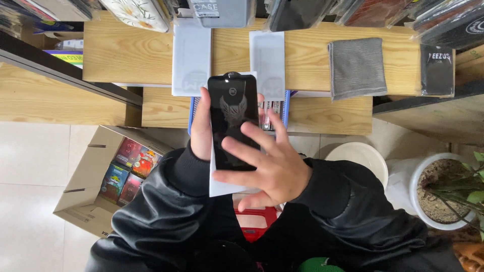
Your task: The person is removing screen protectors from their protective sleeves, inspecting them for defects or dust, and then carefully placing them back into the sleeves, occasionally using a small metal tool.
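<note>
My left hand (pixel 201 128) holds a black smartphone (pixel 232 113) upright by its left edge, with a white sheet (pixel 222 187) tucked under it. My right hand (pixel 269 163) lies over the phone's lower right, fingers spread, the fingertips resting on the dark screen. The screen shows a faint winged emblem. Both arms wear black jacket sleeves.
A wooden counter (pixel 126 50) holds two white packets (pixel 191 58) (pixel 268 63), a grey cloth (pixel 356 68) and a black sleeve (pixel 437 70). A blue tray (pixel 286 108) sits behind the phone. Cardboard box of colourful packs (pixel 96 176) at left, white bucket (pixel 360 156) and potted plant (pixel 446 191) at right.
</note>
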